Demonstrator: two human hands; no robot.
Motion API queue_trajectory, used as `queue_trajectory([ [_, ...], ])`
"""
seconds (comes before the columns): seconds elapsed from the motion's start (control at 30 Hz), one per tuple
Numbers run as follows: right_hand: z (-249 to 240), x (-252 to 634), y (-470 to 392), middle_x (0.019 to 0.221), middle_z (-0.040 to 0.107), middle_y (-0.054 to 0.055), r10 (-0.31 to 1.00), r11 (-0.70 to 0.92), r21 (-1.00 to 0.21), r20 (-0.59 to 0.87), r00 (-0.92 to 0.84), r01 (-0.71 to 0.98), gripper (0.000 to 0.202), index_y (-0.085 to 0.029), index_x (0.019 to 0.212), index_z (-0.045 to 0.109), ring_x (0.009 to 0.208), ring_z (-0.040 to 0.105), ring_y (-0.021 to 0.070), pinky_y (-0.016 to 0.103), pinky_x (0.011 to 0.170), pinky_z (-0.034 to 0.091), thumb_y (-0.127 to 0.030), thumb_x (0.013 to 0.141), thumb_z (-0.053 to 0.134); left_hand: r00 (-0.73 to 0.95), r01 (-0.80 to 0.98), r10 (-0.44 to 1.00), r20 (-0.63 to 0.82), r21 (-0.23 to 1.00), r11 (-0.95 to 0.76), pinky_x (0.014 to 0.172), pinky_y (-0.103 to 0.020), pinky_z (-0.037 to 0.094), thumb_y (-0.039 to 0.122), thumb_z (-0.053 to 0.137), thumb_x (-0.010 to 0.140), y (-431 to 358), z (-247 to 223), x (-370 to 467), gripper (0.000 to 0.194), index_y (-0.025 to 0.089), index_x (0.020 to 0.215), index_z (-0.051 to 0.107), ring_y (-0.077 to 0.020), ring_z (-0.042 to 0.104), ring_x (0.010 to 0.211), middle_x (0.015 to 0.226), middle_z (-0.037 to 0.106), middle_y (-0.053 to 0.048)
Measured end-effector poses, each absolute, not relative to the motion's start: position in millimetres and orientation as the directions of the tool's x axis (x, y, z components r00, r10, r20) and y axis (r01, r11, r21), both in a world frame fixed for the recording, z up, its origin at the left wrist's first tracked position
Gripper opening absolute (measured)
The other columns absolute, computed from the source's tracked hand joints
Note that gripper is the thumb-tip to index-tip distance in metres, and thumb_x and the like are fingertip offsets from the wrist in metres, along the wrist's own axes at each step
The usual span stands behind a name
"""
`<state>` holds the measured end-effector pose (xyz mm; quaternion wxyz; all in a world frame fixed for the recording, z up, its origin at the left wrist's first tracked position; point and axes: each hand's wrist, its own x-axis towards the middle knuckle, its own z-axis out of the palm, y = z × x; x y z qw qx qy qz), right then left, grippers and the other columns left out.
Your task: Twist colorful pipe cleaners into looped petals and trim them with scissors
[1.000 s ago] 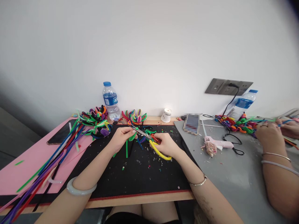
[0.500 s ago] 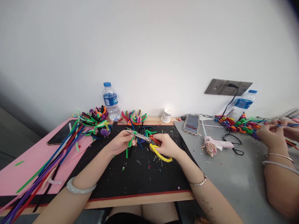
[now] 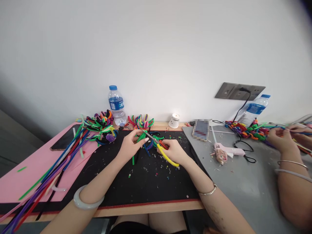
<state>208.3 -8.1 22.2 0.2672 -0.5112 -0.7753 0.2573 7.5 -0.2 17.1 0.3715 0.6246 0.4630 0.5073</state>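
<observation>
In the head view my left hand (image 3: 131,143) is closed around green pipe cleaner pieces (image 3: 141,137) above the black mat. My right hand (image 3: 173,152) grips scissors (image 3: 168,158) with a yellow outer handle and some red near the fingers. The blades point up and left, with their tips at the green pieces beside my left fingers. Whether the blades touch the green is hard to tell. Just behind the scissors lies a small bunch of green and blue pipe cleaners (image 3: 156,140), partly covered. A loose green piece (image 3: 133,160) shows below my left hand.
Long pipe cleaners (image 3: 52,172) cross a pink sheet (image 3: 14,175) on the left, near a phone (image 3: 63,139). Finished-looking colourful bunches (image 3: 141,121), a water bottle (image 3: 117,107) and a paper cup (image 3: 174,121) line the wall. Right: a glue gun (image 3: 231,150) and another person's hands (image 3: 282,139).
My left hand has shifted right and slightly up with the green pieces. The scissors have tilted more steeply, and their blades look closer together.
</observation>
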Motion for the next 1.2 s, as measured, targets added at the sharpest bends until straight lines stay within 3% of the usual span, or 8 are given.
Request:
queue_trajectory([
  [0.17, 21, 205, -11, 0.053, 0.028, -0.005, 0.944, 0.293, -0.690, 0.100, -0.314, 0.662, 0.038, -0.016, 0.053, 0.035, 0.052, 0.026, 0.0071, 0.020, 0.045, 0.019, -0.047, 0.070, 0.050, 0.070, 0.653, 0.809, 0.584, 0.586, -0.480, 0.069, -0.029, 0.045, 0.026, 0.057, 0.074, 0, 12, 7, 0.020, 0.018, 0.092, 0.051, -0.0162, 0.056, 0.076, 0.089, 0.056, -0.004],
  [0.27, 19, 205, -11, 0.054, 0.026, -0.005, 0.947, 0.283, -0.691, 0.094, -0.306, 0.665, 0.039, -0.017, 0.053, 0.034, 0.052, 0.024, 0.0071, 0.020, 0.044, 0.019, -0.048, 0.069, 0.050, 0.149, 0.721, 0.722, 0.676, 0.425, -0.547, 0.076, -0.030, 0.044, 0.022, 0.048, 0.080, 2, 10, 4, 0.015, 0.018, 0.094, 0.053, -0.0181, 0.056, 0.085, 0.090, 0.058, -0.006],
  [0.33, 17, 205, -11, 0.054, 0.026, -0.005, 0.947, 0.282, -0.693, 0.092, -0.306, 0.663, 0.039, -0.016, 0.053, 0.035, 0.052, 0.024, 0.0071, 0.020, 0.044, 0.019, -0.049, 0.069, 0.049, 0.176, 0.723, 0.699, 0.693, 0.391, -0.570, 0.079, -0.030, 0.043, 0.021, 0.046, 0.082, 4, 9, 2, 0.016, 0.018, 0.094, 0.056, -0.0191, 0.056, 0.087, 0.090, 0.061, -0.007],
  [0.4, 15, 205, -10, 0.054, 0.027, -0.005, 0.949, 0.279, -0.691, 0.090, -0.304, 0.667, 0.039, -0.016, 0.053, 0.036, 0.052, 0.024, 0.0071, 0.020, 0.044, 0.019, -0.049, 0.069, 0.049, 0.169, 0.691, 0.708, 0.685, 0.430, -0.581, 0.081, -0.031, 0.042, 0.022, 0.048, 0.081, 6, 8, 0, 0.016, 0.019, 0.090, 0.061, -0.0204, 0.057, 0.086, 0.089, 0.063, -0.007],
  [0.63, 12, 205, -9, 0.052, 0.030, -0.005, 0.951, 0.288, -0.660, 0.113, -0.288, 0.694, 0.038, -0.016, 0.052, 0.038, 0.051, 0.026, 0.0072, 0.020, 0.044, 0.020, -0.047, 0.070, 0.049, -0.005, 0.337, 0.824, 0.567, 0.776, -0.532, 0.083, -0.030, 0.038, 0.022, 0.063, 0.069, 7, 6, 0, 0.012, 0.023, 0.079, 0.069, -0.0227, 0.056, 0.082, 0.083, 0.066, -0.006],
  [0.77, 14, 206, -9, 0.050, 0.031, -0.005, 0.943, 0.319, -0.634, 0.142, -0.300, 0.704, 0.035, -0.016, 0.052, 0.039, 0.050, 0.026, 0.0069, 0.021, 0.044, 0.020, -0.044, 0.071, 0.049, -0.029, 0.287, 0.855, 0.517, 0.824, -0.489, 0.077, -0.028, 0.040, 0.023, 0.062, 0.069, 6, 12, 1, 0.008, 0.022, 0.073, 0.069, -0.0210, 0.056, 0.075, 0.076, 0.066, -0.004],
  [0.93, 17, 210, -7, 0.051, 0.029, -0.006, 0.914, 0.398, -0.584, 0.184, -0.362, 0.708, 0.031, -0.016, 0.053, 0.038, 0.050, 0.024, 0.0065, 0.021, 0.045, 0.018, -0.037, 0.070, 0.050, 0.082, 0.178, 0.939, 0.334, 0.922, -0.344, 0.060, -0.025, 0.043, 0.027, 0.061, 0.070, 10, 17, -3, 0.013, 0.016, 0.065, 0.066, -0.0161, 0.056, 0.057, 0.059, 0.062, -0.002],
  [1.2, 21, 214, -6, 0.052, 0.027, -0.006, 0.866, 0.491, -0.546, 0.222, -0.448, 0.679, 0.026, -0.015, 0.053, 0.038, 0.051, 0.023, 0.0068, 0.021, 0.047, 0.018, -0.032, 0.069, 0.051, 0.290, -0.201, 0.947, 0.142, 0.976, -0.085, 0.056, -0.024, 0.045, 0.025, 0.066, 0.068, 15, 10, -12, 0.014, 0.012, 0.068, 0.063, -0.0112, 0.055, 0.053, 0.059, 0.061, -0.001],
])
